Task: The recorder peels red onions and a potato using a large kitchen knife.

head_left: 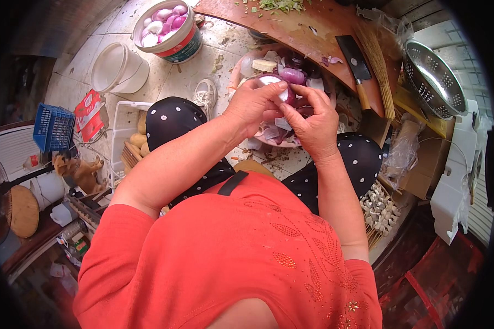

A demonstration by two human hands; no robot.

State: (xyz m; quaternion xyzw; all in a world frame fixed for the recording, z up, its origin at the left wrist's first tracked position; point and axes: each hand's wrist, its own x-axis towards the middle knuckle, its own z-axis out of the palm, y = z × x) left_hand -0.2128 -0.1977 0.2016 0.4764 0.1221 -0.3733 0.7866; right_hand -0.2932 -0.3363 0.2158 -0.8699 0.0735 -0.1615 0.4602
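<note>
Both my hands hold a red onion half (274, 84) over a pink basin (235, 73), its pale cut side partly showing. My left hand (253, 103) grips it from the left, with the thumb across its face. From the right, my right hand (313, 111) has its thumb and fingers at the onion's edge. Inside the basin lie onion skins, a purple onion piece (292, 75) and a pale round slice (264, 65). Farther forward and to the left, a bucket (164, 44) is full of peeled red onions (164, 24).
On a brown board (247, 14) lie a cleaver (355, 61), a straw whisk (376, 61) and chopped greens (282, 4). A steel colander (434, 78) stands right. At left are an empty white bucket (127, 72), a white crate with potatoes (121, 119) and a small brown dog (80, 168).
</note>
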